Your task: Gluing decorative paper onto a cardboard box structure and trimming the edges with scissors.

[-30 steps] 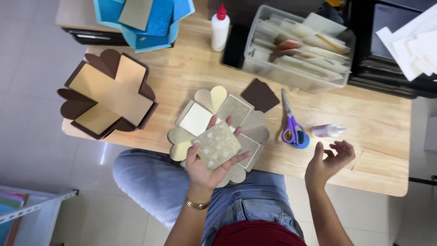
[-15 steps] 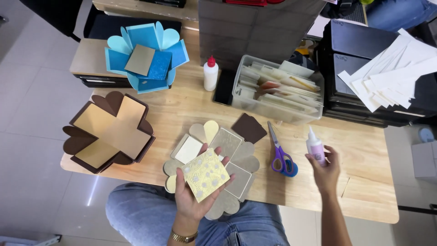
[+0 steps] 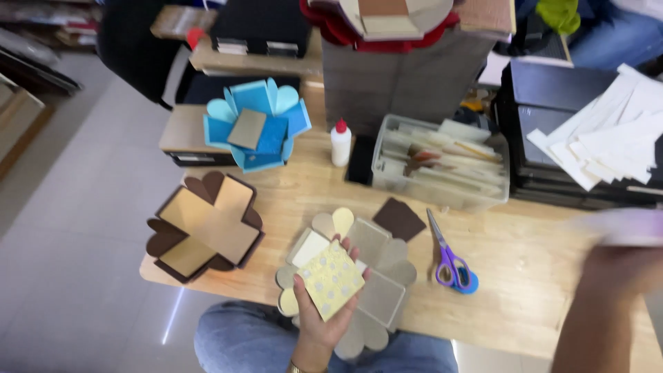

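Motion blur at the right edge of the frame.
Right hand (image 3: 621, 266) smeared; the pale object (image 3: 625, 226) it holds is unidentifiable, and its grip unreadable.

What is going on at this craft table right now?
A seated person holds a yellow dotted paper square in the left hand, above an unfolded beige paper box on the wooden table. The right hand is raised and blurred, gripping something pale. Purple scissors lie alongside.
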